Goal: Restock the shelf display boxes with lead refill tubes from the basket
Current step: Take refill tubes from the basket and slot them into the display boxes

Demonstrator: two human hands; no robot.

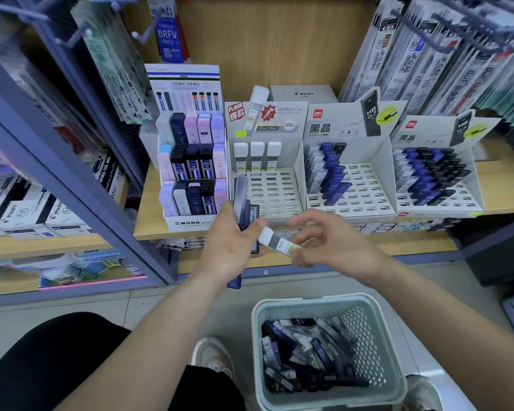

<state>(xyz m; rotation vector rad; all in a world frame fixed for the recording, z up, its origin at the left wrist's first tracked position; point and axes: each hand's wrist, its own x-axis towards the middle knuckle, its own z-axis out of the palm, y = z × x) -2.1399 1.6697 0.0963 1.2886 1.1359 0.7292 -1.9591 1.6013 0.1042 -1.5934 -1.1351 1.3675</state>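
White tube [276,241] in right hand [336,243]; left hand [229,247] grips dark tubes [242,203].

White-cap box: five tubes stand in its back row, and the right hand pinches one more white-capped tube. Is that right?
Not quite. The head view shows three tubes in the back row of the white-cap box, not five. The right hand does pinch one more white-capped tube.
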